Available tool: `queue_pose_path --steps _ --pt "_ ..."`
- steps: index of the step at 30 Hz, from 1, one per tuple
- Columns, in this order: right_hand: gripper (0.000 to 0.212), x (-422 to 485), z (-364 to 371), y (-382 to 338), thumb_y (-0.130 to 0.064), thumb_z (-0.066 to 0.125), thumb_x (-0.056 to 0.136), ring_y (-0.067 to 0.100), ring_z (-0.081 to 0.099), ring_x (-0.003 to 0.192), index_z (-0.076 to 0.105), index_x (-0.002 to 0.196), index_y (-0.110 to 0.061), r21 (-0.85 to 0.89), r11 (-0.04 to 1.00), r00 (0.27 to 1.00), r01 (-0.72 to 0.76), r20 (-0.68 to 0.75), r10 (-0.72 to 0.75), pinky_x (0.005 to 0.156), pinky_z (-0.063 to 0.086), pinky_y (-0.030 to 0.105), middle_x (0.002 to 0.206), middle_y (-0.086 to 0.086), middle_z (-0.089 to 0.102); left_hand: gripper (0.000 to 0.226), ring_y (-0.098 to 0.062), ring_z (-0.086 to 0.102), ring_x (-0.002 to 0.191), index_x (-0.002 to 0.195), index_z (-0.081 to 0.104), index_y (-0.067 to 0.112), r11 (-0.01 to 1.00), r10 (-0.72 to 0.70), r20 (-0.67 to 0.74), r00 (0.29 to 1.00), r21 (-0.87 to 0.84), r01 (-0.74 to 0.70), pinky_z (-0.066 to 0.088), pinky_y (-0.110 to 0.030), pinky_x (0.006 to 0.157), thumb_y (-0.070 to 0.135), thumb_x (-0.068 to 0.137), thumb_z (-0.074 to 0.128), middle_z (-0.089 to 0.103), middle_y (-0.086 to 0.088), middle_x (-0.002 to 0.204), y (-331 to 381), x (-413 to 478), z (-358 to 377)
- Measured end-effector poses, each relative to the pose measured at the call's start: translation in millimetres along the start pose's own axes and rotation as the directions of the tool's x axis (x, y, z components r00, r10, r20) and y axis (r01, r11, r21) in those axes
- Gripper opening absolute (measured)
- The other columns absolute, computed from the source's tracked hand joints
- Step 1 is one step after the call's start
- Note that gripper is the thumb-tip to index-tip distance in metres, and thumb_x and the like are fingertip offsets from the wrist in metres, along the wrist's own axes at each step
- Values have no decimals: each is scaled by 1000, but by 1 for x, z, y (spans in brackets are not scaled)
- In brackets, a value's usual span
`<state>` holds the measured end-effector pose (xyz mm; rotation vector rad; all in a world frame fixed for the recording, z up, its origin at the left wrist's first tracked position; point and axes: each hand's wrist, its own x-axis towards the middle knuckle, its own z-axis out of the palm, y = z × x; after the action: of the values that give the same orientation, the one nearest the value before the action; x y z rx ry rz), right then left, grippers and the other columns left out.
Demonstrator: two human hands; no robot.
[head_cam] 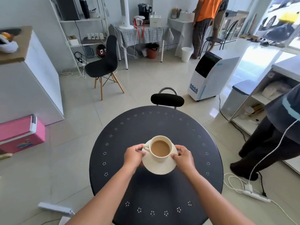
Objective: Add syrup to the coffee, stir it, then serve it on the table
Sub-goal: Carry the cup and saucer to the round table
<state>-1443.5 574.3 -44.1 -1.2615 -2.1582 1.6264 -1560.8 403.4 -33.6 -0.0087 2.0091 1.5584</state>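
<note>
The cup [160, 149] stands upright on its saucer [159, 166], filled nearly to the brim with pale, milky coffee [160, 148], its handle turned to the left. No spoon and no syrup container show anywhere near it, and the colour of the drink is even, so the adding and stirring look finished; that is a judgement, as the syrup itself cannot be seen.

The left hand [133, 155] pinches the saucer's left rim, thumb on top and fingers curled beneath, and the right hand [184, 157] grips the right rim the same way. Both are closed on the saucer, not on the cup.

Cup and saucer sit over the middle of the round dark table [186, 159], a little toward the near side. Whether the saucer already rests on the tabletop or hangs just above it cannot be told from this angle. What is left seems to be only setting it down fully and letting go.

A black-backed chair [167, 99] stands at the table's far edge.
</note>
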Motion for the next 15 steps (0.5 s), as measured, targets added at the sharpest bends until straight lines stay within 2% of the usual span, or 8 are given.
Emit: queue_pose_path --steps 5,9,12,15 --pt "28 52 8 -3 -10 63 83 16 66 90 63 106 -28 -3 1000 999 -31 29 31 82 57 43 92 -7 70 42 -20 72 76 84 79 32 998 -66 -38 997 -27 65 59 -33 52 -1 81 54 77 2 88 7 45 13" --pt "30 86 14 -1 -9 63 84 16 66 89 65 109 -26 -9 998 997 -68 37 68 80 57 40 92 -6 70 45 -19 73 74 73 78 37 992 -123 -69 990 -33 121 59 -32 51 -1 79 54 77 3 84 9 77 26" --pt "31 109 19 3 -7 61 83 14 65 83 67 108 -25 -13 995 994 -101 39 101 75 56 36 87 -6 69 47 -17 72 71 69 77 39 988 -155 -73 985 -22 154 59 -32 51 0 78 54 77 5 81 7 101 35" --pt "31 127 23 10 -5 60 83 13 61 73 69 106 -23 -21 992 991 -126 38 127 69 53 33 76 -5 64 44 -18 72 72 74 76 37 985 -173 -64 983 -2 173 60 -32 52 0 79 53 76 3 84 5 121 42"
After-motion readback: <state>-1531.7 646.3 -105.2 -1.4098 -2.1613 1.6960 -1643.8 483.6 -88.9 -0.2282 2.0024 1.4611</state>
